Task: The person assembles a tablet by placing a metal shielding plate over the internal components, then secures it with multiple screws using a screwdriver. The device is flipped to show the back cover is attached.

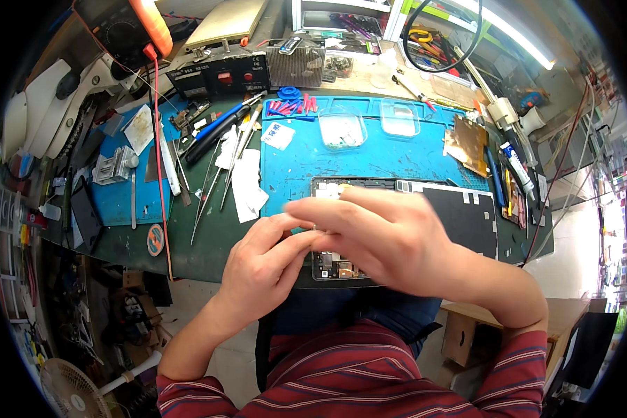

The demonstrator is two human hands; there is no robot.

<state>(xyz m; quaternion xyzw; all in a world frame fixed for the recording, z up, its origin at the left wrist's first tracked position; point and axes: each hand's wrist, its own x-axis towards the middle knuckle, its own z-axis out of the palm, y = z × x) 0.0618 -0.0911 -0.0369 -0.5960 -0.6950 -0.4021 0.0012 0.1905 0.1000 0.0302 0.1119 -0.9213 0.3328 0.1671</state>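
Note:
My left hand (265,258) is closed, with thumb and index finger pinched where they meet my right fingertips. My right hand (376,230) arches over it, blurred, fingers bent toward the same spot; whatever is between them is too small and covered to name. Under both hands lies an opened electronic device (333,268), its internal parts showing along the lower edge and its upper part partly hidden by my right hand. Beside it on the right is a black flat panel (467,223) with small white labels.
Blue mat (292,160) holds two clear containers (341,129), (400,118) and pink-handled bits (292,106). Tweezers (205,195), white paper (247,181) and a red cable (164,230) lie left. Tools and a tube (515,167) lie right. A multimeter (118,28) and instruments stand behind.

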